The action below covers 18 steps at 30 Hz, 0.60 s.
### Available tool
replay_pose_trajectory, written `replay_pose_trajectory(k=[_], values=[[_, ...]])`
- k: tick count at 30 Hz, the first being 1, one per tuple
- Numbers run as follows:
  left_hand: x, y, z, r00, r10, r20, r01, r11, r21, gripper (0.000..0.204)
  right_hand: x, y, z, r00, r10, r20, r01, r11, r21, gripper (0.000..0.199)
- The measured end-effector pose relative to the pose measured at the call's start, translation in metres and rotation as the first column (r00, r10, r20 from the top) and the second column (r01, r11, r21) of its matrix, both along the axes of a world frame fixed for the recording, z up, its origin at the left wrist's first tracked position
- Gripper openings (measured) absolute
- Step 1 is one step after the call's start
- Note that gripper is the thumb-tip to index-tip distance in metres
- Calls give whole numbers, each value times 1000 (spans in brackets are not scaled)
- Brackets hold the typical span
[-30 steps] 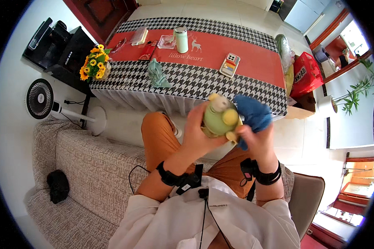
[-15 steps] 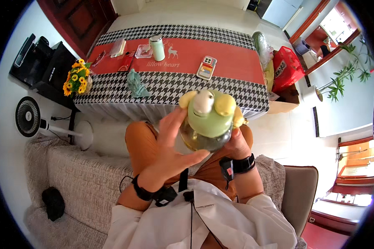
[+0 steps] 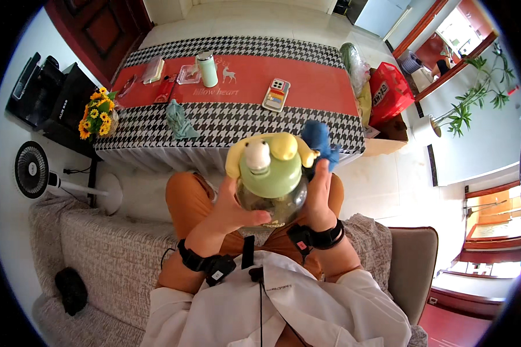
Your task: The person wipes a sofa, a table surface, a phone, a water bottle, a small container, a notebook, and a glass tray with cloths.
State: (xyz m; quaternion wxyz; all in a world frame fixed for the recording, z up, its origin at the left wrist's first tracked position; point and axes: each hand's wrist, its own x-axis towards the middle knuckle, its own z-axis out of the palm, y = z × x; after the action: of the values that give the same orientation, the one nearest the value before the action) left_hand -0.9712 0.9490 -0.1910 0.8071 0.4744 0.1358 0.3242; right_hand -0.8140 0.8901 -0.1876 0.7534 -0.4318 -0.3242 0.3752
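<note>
Between my hands, above my lap, is a round-bellied clear water bottle (image 3: 281,203) with a pale green lid (image 3: 272,180). A white knob and a yellow strap (image 3: 237,153) top the lid. My left hand (image 3: 228,211) holds the left side, its thumb lying across the front of the belly. My right hand (image 3: 319,199) grips the right side, thumb pointing up. Beside the strap, behind the right thumb, is a blue soft-looking thing (image 3: 318,140); its kind is unclear, and my hand covers part of it.
Ahead stands a table (image 3: 150,134) under a houndstooth and red cloth. On it are a phone (image 3: 276,95), a mint tumbler (image 3: 207,69), a glass ashtray (image 3: 188,74) and a green cloth (image 3: 181,121). Sunflowers (image 3: 101,115) and a fan (image 3: 32,169) are left, a red bag (image 3: 389,95) right.
The bottle has moved left and slightly down, and turned so the blue thing shows on its right. My left hand has closed in on its side.
</note>
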Motion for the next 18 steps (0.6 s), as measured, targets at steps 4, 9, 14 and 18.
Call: replay_pose_trajectory(k=[4, 9, 14, 18], values=[[5, 2, 2, 995, 77, 55, -78, 997, 13, 96, 0, -6, 10, 845, -69, 530, -42, 980, 194, 60], [2, 2, 3, 997, 71, 40, -69, 996, -49, 95, -4, 3, 35, 496, -187, 848, -19, 974, 226, 51], [6, 2, 0, 988, 155, 22, -156, 987, 30, 99, -12, -2, 44, 213, -113, 971, 11, 993, 113, 39], [3, 6, -11, 991, 129, -19, -130, 988, -87, 100, -25, 5, 42, 63, -136, 989, -34, 990, 139, 40]])
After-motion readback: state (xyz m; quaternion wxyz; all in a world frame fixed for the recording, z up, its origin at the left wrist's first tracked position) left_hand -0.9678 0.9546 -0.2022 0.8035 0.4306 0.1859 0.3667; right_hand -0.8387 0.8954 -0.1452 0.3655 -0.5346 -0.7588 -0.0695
